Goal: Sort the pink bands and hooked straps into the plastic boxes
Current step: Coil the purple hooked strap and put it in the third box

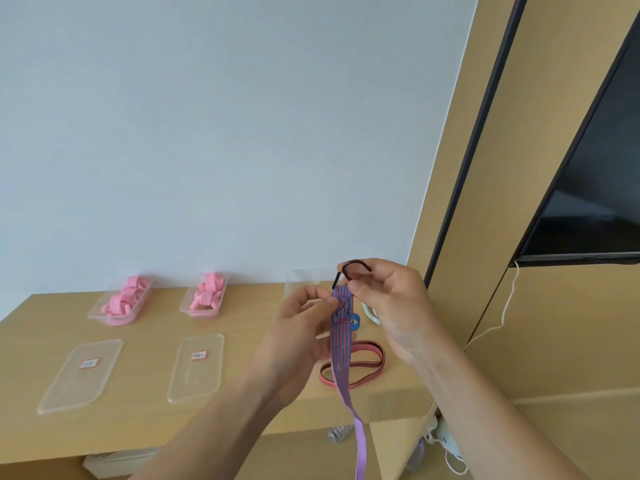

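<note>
Below the grip, the blue-and-red striped strap (341,351) hangs straight down between the two forearms. Its lower length looks washed-out purple and blurred, and it runs off the bottom edge, so its far end is out of view.

The left hand (301,327) pinches the strap's stitched top end between thumb and forefinger; its other fingers are curled behind and mostly hidden. Just above, the right hand (391,306) pinches one leg of the black hook (353,266) between thumb and forefinger. The hook arches over the strap's top, and its other leg points down on the left side.

Behind the strap, just under the grip, a red looped strap (367,362) lies on the wooden table (242,323), partly covered by the left hand. A small blue piece (354,322) shows beside the strap, too hidden to identify.

Left of the grip lie two clear lids (81,374) (195,367); their labels are unreadable. Beyond them stand two clear boxes (100,316) (185,308) holding pink bands (126,296) (207,292). Directly behind the hands, a third clear box (301,280) is faint and largely blocked, so I cannot tell its contents.

Right of the grip and farther off, a dark screen (595,188) is cut by the frame edge.
</note>
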### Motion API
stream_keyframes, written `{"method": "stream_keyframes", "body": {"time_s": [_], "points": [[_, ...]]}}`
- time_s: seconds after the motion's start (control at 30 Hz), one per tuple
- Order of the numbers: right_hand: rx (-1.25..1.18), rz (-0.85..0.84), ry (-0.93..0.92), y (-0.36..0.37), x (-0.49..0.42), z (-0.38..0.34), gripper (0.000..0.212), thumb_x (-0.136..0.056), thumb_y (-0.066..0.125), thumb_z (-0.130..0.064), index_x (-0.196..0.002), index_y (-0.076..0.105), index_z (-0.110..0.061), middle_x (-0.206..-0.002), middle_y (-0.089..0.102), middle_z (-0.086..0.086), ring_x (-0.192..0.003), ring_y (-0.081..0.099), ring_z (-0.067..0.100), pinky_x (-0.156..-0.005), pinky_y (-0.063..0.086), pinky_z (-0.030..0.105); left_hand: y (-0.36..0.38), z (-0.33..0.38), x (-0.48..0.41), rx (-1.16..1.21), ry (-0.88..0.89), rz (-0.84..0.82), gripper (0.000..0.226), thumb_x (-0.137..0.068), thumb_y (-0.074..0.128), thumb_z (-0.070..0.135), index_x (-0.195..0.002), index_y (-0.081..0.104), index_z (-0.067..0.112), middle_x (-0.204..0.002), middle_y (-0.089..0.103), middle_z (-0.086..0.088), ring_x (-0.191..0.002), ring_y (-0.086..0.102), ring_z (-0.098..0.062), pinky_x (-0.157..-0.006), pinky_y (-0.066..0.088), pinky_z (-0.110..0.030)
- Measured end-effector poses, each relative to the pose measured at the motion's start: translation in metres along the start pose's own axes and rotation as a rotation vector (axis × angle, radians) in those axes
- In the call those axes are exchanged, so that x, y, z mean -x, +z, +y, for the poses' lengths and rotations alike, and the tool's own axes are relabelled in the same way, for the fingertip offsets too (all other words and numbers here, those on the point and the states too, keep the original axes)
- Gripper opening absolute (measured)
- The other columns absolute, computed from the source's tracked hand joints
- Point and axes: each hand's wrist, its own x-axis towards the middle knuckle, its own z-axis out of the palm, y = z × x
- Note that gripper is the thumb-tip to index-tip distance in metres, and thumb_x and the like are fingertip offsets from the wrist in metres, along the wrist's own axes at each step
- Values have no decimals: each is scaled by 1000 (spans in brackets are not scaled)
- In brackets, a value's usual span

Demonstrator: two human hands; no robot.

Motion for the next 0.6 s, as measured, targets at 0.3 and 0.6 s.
{"method": "stream_keyframes", "body": {"time_s": [0.3,0.6], "points": [[227,-156,-178,-26,-9,11,49,-80,61,25,-78,81,-19,-94,68,4,-89,68,17,-77,53,21,-2,-1,-12,64,-24,-40,23,-91,65,16,-104,77,1,-97,77,-20,-78,76,-28,-70,63,-35],[538,-136,-290,-28,-17,19,45,-85,64,13,-85,82,-28,-99,62,-10,-94,65,13,-84,57,33,-11,-5,-20,-36,50,-177,43,-80,80,12,-123,75,9,-123,74,-23,-112,72,-37,-98,60,-41]]}}
